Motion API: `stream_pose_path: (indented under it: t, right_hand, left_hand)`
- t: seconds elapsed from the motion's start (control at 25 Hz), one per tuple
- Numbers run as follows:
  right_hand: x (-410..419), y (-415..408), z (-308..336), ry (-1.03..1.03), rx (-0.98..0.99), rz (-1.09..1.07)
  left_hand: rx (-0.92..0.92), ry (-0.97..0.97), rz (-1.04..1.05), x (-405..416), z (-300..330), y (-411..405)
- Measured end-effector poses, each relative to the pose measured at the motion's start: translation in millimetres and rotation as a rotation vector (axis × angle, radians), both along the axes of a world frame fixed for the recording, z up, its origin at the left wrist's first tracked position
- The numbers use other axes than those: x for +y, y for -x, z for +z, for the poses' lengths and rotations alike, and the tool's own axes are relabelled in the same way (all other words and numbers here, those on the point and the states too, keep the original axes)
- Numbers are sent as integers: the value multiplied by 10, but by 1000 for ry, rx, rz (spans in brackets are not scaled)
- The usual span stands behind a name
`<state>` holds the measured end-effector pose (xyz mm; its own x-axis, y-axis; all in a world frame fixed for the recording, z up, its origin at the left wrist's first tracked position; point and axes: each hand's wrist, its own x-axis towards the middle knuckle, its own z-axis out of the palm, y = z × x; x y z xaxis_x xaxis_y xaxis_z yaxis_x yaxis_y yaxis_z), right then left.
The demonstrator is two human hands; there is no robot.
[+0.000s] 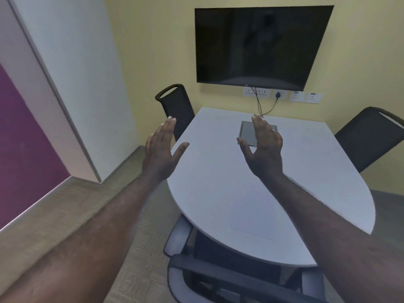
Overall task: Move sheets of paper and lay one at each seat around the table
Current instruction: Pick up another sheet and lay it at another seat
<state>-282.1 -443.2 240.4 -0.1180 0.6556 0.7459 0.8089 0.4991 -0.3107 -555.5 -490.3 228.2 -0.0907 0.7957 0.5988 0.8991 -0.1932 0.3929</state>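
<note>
Currently, hands: our left hand and right hand hover apart above the worktop, fingers straight, holding nothing.
Sheets of paper: one faint sheet seems to lie by the near chair; others we cannot make out.
Seats: far-left chair, right chair.
Doing it well: we judge we should square each sheet to its seat's edge.

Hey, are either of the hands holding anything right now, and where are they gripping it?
Nothing is held. The left hand and right hand are both open, fingers straight, above the table.
</note>
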Motion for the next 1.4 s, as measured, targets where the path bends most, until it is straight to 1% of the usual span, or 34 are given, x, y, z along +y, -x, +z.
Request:
stream_pose_path:
  t: [0.2,0.52,0.64,0.76,0.96,1.2,1.28,1.4]
  right_hand:
    - [-60,802,-6,11,-21,64]
    - [-149,2153,-140,17,24,65]
    - [-115,2524,-253,41,54,55]
    - [25,2748,-392,101,41,51]
    - [473,3043,-608,156,27,37]
    - [1233,3253,-908,149,22,-13]
    - [1472,3293,-1004,169,-31,-43]
    - [1764,3315,-1139,234,-168,-128]
  left_hand:
    - [0,27,77,-267,12,772]
    - [6,35,92,-418,-48,2022]
    - [24,44,109,-385,-100,2422]
    - [17,73,120,-283,-205,2713]
    - [10,135,78,159,-441,3056]
    - [48,162,45,1060,-586,3346]
    - [62,172,32,1397,-590,3393]
    - [79,195,-4,1887,-633,3398]
